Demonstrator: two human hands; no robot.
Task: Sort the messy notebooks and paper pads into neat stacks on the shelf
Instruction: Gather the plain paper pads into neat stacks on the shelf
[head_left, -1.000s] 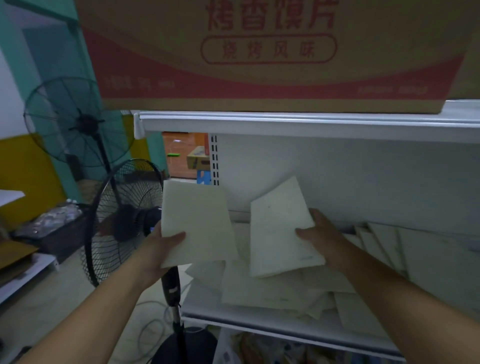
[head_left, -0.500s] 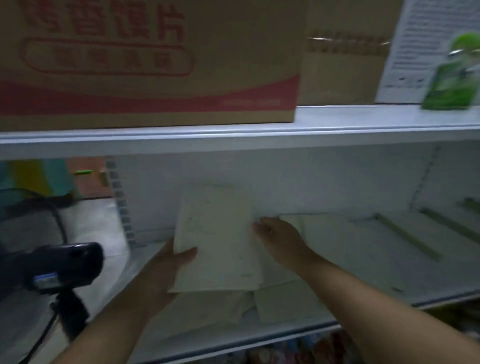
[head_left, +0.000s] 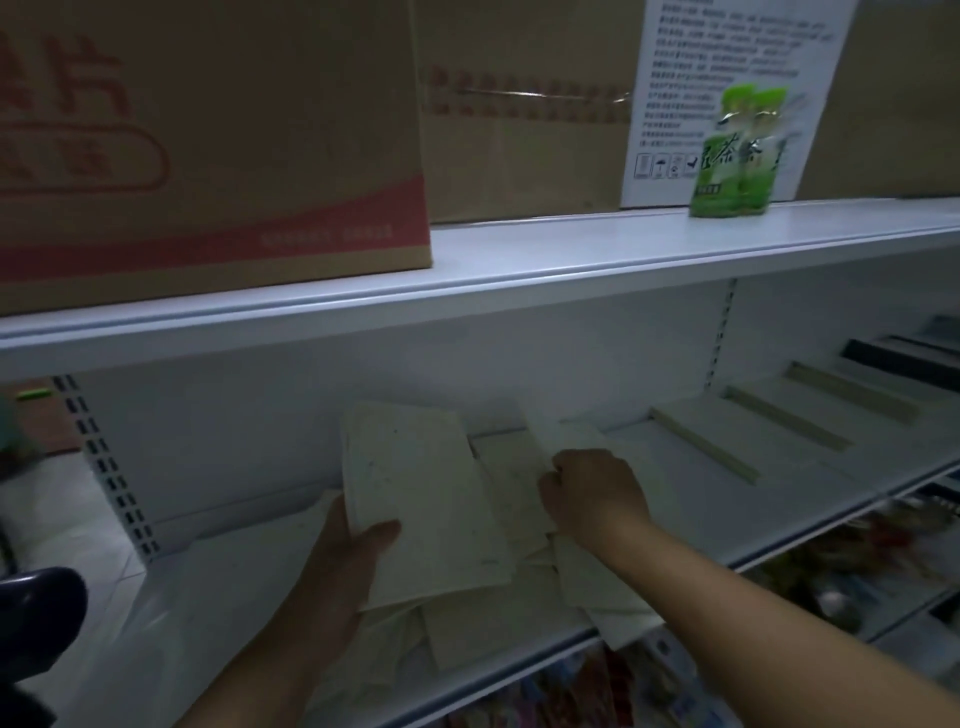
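Head view: the held pads (head_left: 431, 499), a thin sheaf of pale, unmarked paper pads, stand tilted at the centre of the frame, over the middle shelf (head_left: 218, 597). No writing can be made out on their covers, only faint specks. Under and around them, from 6 to 4 o'clock, lies the loose pile (head_left: 467, 629) of similar pads, overlapping at odd angles, some over the shelf's front edge.

The left hand (head_left: 343, 551) grips the held pads at their lower left corner, thumb across the front and fingers hidden behind. At 3 o'clock of them the right hand (head_left: 597, 493) rests on the pile with bent fingers; its fingertips are hidden, so whether it pinches a pad cannot be told.

Toward 2 o'clock, tidy rows (head_left: 774, 431) of pads lie in steps along the shelf, darker ones at the far end.

On the upper shelf (head_left: 519, 260), at 11 o'clock, a cardboard box (head_left: 208, 145) carries red characters cut off by the frame; "片" is legible. At 12 o'clock sits a plain box (head_left: 524, 130) with blurred print. At 1 o'clock a white carton (head_left: 727, 67) bears small unreadable text, with green bottles (head_left: 737, 156) marked "茶" before it.

At 8 o'clock a dark rounded object (head_left: 36, 613) is cut off.
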